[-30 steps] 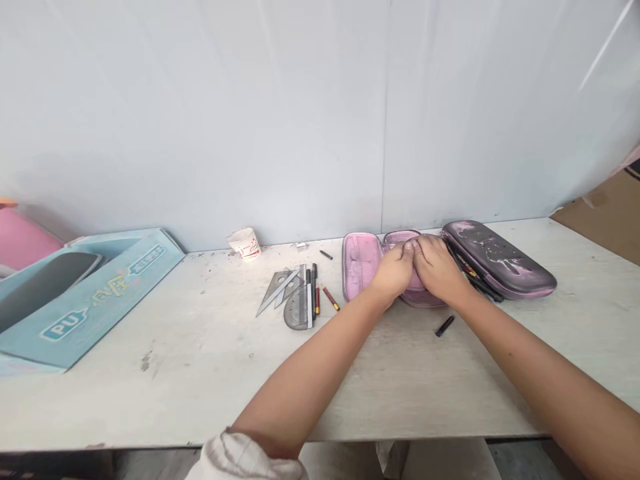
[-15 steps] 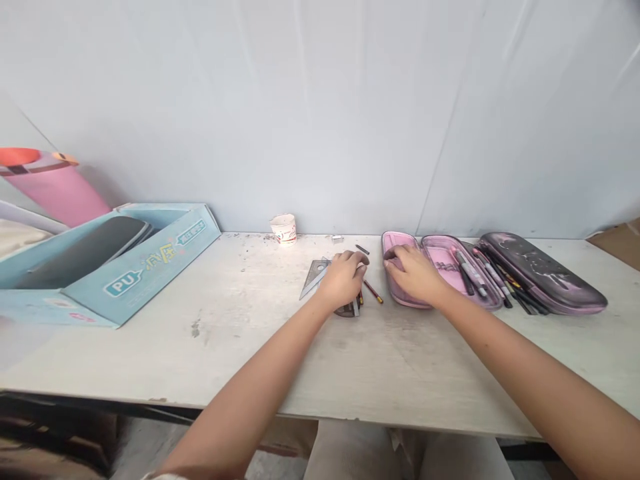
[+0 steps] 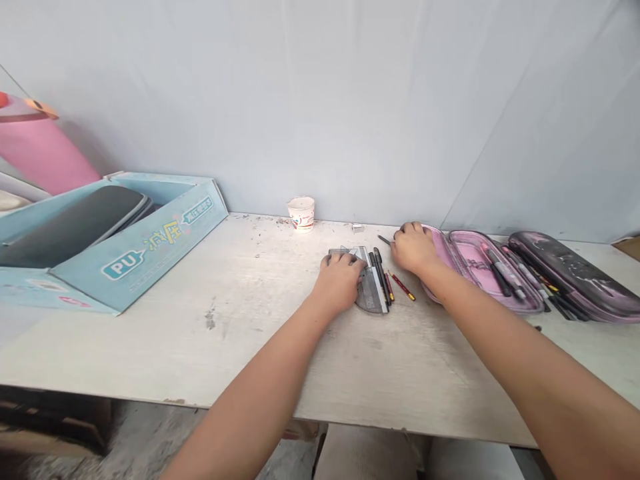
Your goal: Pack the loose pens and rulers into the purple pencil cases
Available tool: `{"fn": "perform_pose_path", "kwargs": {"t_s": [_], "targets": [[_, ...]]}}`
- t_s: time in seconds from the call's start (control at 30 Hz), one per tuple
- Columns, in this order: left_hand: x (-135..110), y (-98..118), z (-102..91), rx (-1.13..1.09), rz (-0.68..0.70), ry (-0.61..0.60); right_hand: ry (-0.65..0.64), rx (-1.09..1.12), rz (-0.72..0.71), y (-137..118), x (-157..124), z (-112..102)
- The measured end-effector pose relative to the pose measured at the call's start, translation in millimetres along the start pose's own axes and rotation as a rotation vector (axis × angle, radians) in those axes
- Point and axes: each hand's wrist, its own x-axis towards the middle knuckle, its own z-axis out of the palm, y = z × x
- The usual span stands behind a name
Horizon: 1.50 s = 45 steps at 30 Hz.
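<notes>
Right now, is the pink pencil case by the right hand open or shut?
Open. The pink pencil case, partly behind the right hand, lies spread, its inside showing, pens in one half.

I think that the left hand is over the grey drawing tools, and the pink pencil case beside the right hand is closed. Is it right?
Not quite: the pink pencil case beside the right hand lies open, as the head view shows. The left hand is over the grey drawing tools.

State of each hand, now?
Left hand: over gray translucent plastic ruler set; grip can't be told.
Right hand: at open pink pencil case; grip can't be told.
</notes>
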Motion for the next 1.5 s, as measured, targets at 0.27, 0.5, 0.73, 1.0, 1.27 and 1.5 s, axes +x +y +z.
{"fn": "perform_pose_path", "kwargs": {"t_s": [0.27, 0.5, 0.73, 1.0, 1.27, 1.5], "targets": [[-2.7, 9.4, -8.0, -0.274, -0.053, 0.168, 0.058, 0.107, 0.037, -11.1, 5.4, -1.4], [25.9, 47.0, -14.0, -0.886, -0.221, 0.312, 0.330, 0.427, -0.148, -3.0, -48.6, -34.4], [65.4, 117.3, -5.5, -1.026, -0.157, 0.152, 0.346, 0.411, -0.067, 65.2, -88.9, -38.9], [92.8, 190.7, 27.2, -0.325, 0.162, -0.135, 0.126, 0.167, 0.183, 149.6, -122.1, -15.0], [86.6, 220.5, 41.1, -0.065, 0.280, -0.235, 0.168, 0.224, 0.099, 179.6, -144.7, -4.6], [94.2, 252.3, 66.4, 0.083, 0.135, 0.086, 0.208, 0.197, 0.080, 189.5, -150.4, -0.8]]}}
